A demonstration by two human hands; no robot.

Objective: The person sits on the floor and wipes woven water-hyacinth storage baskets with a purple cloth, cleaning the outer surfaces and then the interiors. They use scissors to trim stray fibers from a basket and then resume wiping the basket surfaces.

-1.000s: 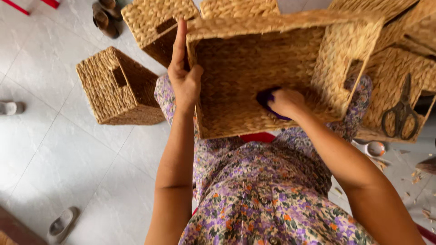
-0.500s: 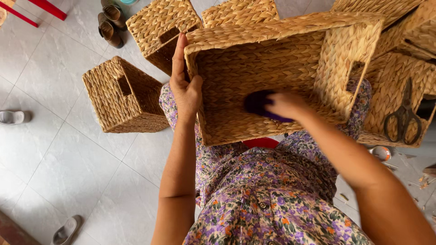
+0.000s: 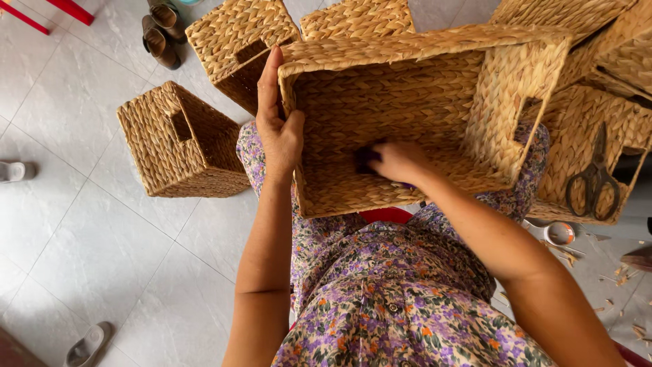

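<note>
A large rectangular woven basket (image 3: 421, 61) rests on my lap, its opening facing me. My left hand (image 3: 277, 129) presses flat against the basket's left outer wall, fingers pointing up along the rim. My right hand (image 3: 399, 162) reaches inside the basket and is closed on a small dark purple object (image 3: 365, 156), mostly hidden under the fingers, held against the woven bottom. I sit in a flowered purple dress.
Several more woven baskets stand around: one on its side on the tiled floor (image 3: 178, 144), others behind (image 3: 238, 41) and to the right. Black scissors (image 3: 595, 178) lie in the right basket. Sandals (image 3: 160, 34) and a tape roll (image 3: 559, 234) lie on the floor.
My right hand with the purple object has slid leftward across the basket's inner bottom. The left hand keeps its place on the side wall; the view has shifted slightly.
</note>
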